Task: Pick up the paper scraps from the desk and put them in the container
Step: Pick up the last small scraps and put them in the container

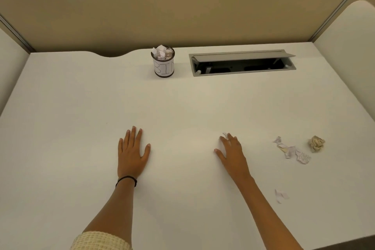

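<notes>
My left hand (132, 153) lies flat on the white desk (81, 97), fingers spread, holding nothing. My right hand (230, 151) rests palm down to the right, its fingertips on a small white paper scrap (224, 134) that peeks out beyond them. Further right lie torn printed scraps (292, 150) and a crumpled beige paper ball (316, 143). One more small white scrap (281, 195) sits nearer the front edge. At the back middle stands the container (164, 66), a small cup labelled BIN, heaped with crumpled paper.
An open cable hatch (242, 63) is sunk into the desk right of the cup. Beige partition walls (182, 16) close the desk at the back and on both sides. The desk's back edge has a curved cutout (113, 55) at the left.
</notes>
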Tool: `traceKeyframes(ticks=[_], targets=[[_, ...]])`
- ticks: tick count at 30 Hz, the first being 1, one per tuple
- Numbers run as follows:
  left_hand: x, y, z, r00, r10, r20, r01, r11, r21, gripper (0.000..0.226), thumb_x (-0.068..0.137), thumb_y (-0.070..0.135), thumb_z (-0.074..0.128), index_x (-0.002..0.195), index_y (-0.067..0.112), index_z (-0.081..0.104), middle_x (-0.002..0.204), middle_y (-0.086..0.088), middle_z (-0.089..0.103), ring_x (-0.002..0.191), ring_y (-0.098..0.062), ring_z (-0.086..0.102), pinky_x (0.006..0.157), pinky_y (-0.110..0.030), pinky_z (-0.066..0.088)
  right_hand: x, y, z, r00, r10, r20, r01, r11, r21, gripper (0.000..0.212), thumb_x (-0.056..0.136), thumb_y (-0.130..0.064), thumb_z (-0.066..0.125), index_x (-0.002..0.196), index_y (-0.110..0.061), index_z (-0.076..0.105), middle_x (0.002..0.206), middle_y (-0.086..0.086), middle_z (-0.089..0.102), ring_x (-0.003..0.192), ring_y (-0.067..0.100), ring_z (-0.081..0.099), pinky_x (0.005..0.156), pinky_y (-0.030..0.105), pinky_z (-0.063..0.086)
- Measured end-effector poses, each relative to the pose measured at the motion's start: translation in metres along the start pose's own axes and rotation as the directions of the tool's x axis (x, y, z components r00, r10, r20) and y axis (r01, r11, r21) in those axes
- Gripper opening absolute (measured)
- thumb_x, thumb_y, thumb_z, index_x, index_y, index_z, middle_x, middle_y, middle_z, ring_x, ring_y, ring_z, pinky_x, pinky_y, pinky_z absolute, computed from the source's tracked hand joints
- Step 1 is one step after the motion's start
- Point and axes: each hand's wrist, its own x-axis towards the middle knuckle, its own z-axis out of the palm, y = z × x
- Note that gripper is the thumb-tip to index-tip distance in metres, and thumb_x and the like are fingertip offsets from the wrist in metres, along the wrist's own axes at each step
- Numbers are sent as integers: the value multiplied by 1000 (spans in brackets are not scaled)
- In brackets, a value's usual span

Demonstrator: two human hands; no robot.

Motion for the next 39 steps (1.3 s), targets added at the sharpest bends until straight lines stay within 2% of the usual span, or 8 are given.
traceKeyframes(ticks=[4, 7, 13, 15, 22, 27, 33, 39], targets=[[1, 0, 1, 1000, -3, 2, 3, 1000, -1, 68, 87, 55, 19, 149, 26, 17, 158, 6, 8, 146, -11, 1, 119, -38, 1, -13, -20, 19, 998, -31, -46, 29, 999, -46, 41, 100, -20, 40, 141, -16, 39, 153, 2, 28, 143, 19, 21, 111, 30, 33], [2, -1, 1, 1000, -7, 3, 7, 1000, -1, 68, 88, 55, 18, 150, 26, 16, 158, 6, 8, 146, -12, 1, 119, -38, 1, -19, -33, 30, 1000, -15, 14, 13, 985, 172, 40, 98, -6, 36, 136, -13, 44, 150, 5, 34, 139, 21, 27, 113, 37, 26], [2, 0, 0, 1000, -7, 4, 7, 1000, -20, 68, 88, 54, 18, 149, 26, 16, 158, 7, 6, 145, -11, 0, 120, -39, 2, -11, -54, 42, 969, -232, -81, 236, 971, 42, 25, 97, -30, 43, 81, -28, 63, 99, -7, 56, 95, -15, 54, 82, 15, 41], [1, 0, 0, 1000, -10, -2, 10, 1000, -24, 67, 89, 53, 19, 150, 26, 16, 158, 8, 6, 145, -10, 0, 120, -38, 1, -1, -60, 45, 958, -285, -43, 287, 956, 56, 27, 97, -24, 40, 83, -28, 63, 101, -8, 58, 102, -16, 51, 83, 9, 39], [2, 0, 0, 1000, -15, 4, 15, 1000, -16, 65, 90, 52, 20, 149, 27, 13, 158, 8, 6, 145, -10, -1, 119, -33, -4, 47, -82, 51, 900, -386, 200, 373, 922, 99, 26, 95, -7, 37, 112, -6, 57, 114, 8, 51, 108, 19, 41, 87, 35, 36], [3, 1, -1, 1000, -22, 7, 22, 1000, -2, 63, 92, 50, 23, 149, 27, 14, 158, 7, 7, 145, -9, -1, 118, -32, -5, 96, -108, 28, 984, -180, -14, 173, 917, 360, 27, 91, 1, 46, 74, -7, 64, 89, 2, 64, 96, 7, 60, 88, 15, 42], [3, 1, -1, 999, -29, 21, 29, 999, 15, 62, 93, 48, 26, 150, 28, 13, 159, 8, 5, 145, -8, -5, 118, -33, -4, 185, -165, -9, 973, 80, -218, 72, 790, 609, 17, 81, 9, 58, 86, 2, 73, 89, 18, 73, 69, 19, 64, 59, -1, 45], [3, 2, -2, 999, -35, 26, 34, 999, 29, 62, 93, 48, 28, 150, 27, 14, 159, 8, 5, 145, -9, -4, 118, -33, -3, 265, -241, -51, 936, 1, -353, 219, 782, 584, 16, 79, 4, 60, 87, 2, 74, 87, 18, 73, 69, 17, 61, 58, 4, 42]])
